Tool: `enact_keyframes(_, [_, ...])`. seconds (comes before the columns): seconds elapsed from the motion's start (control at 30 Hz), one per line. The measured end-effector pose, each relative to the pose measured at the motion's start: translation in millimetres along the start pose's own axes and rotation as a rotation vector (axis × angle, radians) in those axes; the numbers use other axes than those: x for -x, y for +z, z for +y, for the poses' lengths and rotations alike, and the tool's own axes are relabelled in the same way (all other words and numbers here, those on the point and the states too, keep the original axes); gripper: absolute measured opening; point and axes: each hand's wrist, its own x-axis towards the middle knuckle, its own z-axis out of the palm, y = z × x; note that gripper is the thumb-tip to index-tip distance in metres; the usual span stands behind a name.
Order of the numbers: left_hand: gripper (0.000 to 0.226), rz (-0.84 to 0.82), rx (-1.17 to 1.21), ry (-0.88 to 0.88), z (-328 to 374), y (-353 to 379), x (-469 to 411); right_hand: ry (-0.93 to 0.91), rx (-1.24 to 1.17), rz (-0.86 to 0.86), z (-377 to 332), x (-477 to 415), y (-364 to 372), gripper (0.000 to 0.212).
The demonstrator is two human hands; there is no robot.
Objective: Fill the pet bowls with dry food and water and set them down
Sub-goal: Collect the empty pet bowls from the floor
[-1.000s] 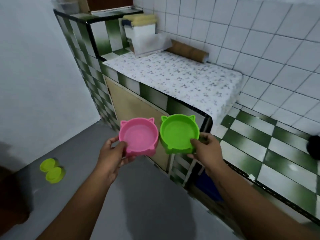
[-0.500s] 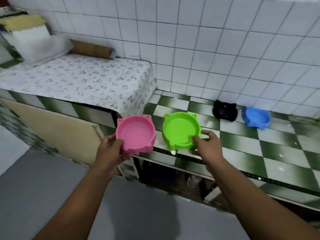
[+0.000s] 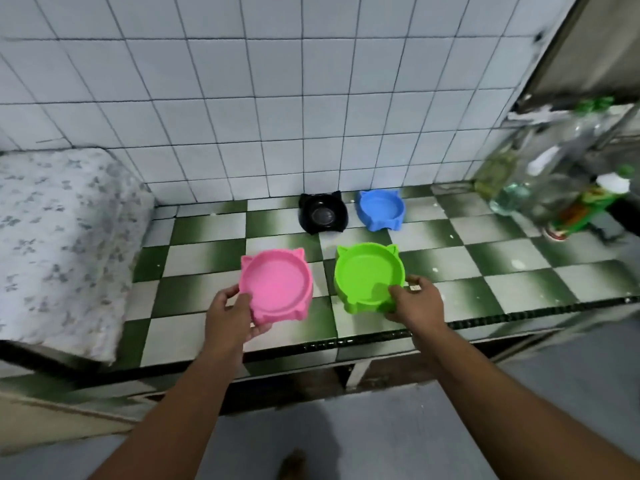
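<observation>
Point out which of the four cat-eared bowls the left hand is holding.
The pink bowl, in the left hand. The right hand holds the green bowl; the black bowl and blue bowl stand by the wall.

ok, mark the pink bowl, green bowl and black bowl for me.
pink bowl (image 3: 277, 284): head view, on its flat inner floor.
green bowl (image 3: 367, 271): head view, on its flat inner floor.
black bowl (image 3: 322, 213): head view, middle of its shiny basin.

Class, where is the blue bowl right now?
In the head view, the blue bowl sits on the checkered counter by the wall, right of the black bowl.
</observation>
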Motion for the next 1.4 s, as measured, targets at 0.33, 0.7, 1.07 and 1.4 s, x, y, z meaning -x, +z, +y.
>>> enact_keyframes(0.33, [0.034, -0.003, -0.137, -0.089, -20.0, 103.4, -43.2, 0.037, 0.102, 0.041, 8.0, -99.3, -27.0, 0.036])
enact_keyframes(0.7, [0.044, 0.111, -0.160, -0.135, -34.2, 159.6, -61.7, 0.069, 0.156, -0.059, 13.8, -160.6, -34.8, 0.039])
enact_keyframes(1.07, [0.045, 0.142, -0.152, -0.150, -42.5, 174.3, -64.9, 0.060, 0.194, -0.048, 23.6, -171.0, -38.4, 0.036])
enact_keyframes(1.4, [0.044, 0.141, -0.220, -0.169, -43.4, 179.0, -66.5, -0.013, 0.336, 0.063, 45.8, -187.9, -40.8, 0.038])
